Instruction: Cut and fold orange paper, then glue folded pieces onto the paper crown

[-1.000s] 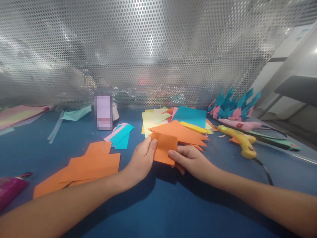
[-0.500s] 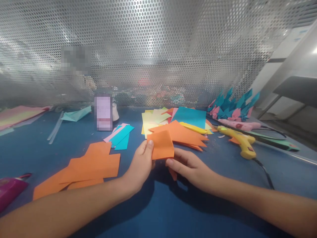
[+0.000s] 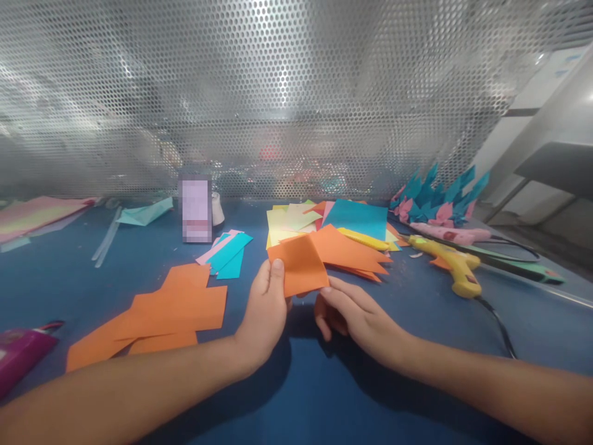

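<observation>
A folded square of orange paper (image 3: 300, 264) is held above the blue table, tilted toward me. My left hand (image 3: 266, 309) grips its left edge, thumb on top and the other fingers mostly hidden beneath. At the lower right corner, my right hand (image 3: 354, 315) pinches the paper between thumb and index finger, its remaining fingers curled below. Just behind the held square lies a stack of larger orange sheets (image 3: 345, 250). More orange paper pieces (image 3: 173, 306) overlap on the table near my left forearm.
A yellow glue gun (image 3: 447, 259) with a black cord and a yellow cutter (image 3: 364, 239) lie to the right. Blue and pink paper strips (image 3: 229, 254), a blurred-out phone-like rectangle (image 3: 197, 210) and a magenta object (image 3: 25, 352) are left. Folded blue-and-pink paper pieces (image 3: 440, 201) stand back right.
The orange square has turned slightly and tilted, its top left corner shifting left. My right hand has moved up a little to its lower right corner.
</observation>
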The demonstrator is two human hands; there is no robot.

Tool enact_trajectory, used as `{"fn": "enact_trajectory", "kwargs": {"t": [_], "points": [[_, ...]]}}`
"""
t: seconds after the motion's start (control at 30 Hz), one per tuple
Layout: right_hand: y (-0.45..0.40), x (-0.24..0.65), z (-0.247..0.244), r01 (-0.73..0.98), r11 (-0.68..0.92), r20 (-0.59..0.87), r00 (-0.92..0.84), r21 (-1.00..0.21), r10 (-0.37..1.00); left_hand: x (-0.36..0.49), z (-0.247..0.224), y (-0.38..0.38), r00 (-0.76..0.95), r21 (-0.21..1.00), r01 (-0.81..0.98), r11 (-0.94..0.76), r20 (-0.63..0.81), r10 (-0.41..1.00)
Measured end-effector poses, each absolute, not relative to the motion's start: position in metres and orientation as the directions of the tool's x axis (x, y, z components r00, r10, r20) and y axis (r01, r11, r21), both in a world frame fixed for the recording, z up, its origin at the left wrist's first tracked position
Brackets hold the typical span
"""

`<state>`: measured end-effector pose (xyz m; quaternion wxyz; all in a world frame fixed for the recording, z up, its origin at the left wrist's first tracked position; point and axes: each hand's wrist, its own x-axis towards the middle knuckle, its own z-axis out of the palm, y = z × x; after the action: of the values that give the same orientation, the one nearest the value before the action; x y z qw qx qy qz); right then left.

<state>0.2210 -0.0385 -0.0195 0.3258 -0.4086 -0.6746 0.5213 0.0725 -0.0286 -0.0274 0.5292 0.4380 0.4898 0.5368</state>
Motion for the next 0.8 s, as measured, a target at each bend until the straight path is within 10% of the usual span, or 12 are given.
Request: {"fn": "enact_trajectory", "kwargs": {"t": [0.8], "points": [[-0.024, 0.233, -0.021, 0.220, -0.021, -0.125, -0.474, -0.975, 0.871, 0.064, -0.028, -0.018, 0.061, 0.996, 0.074, -0.050, 0.045, 0.997]]}}
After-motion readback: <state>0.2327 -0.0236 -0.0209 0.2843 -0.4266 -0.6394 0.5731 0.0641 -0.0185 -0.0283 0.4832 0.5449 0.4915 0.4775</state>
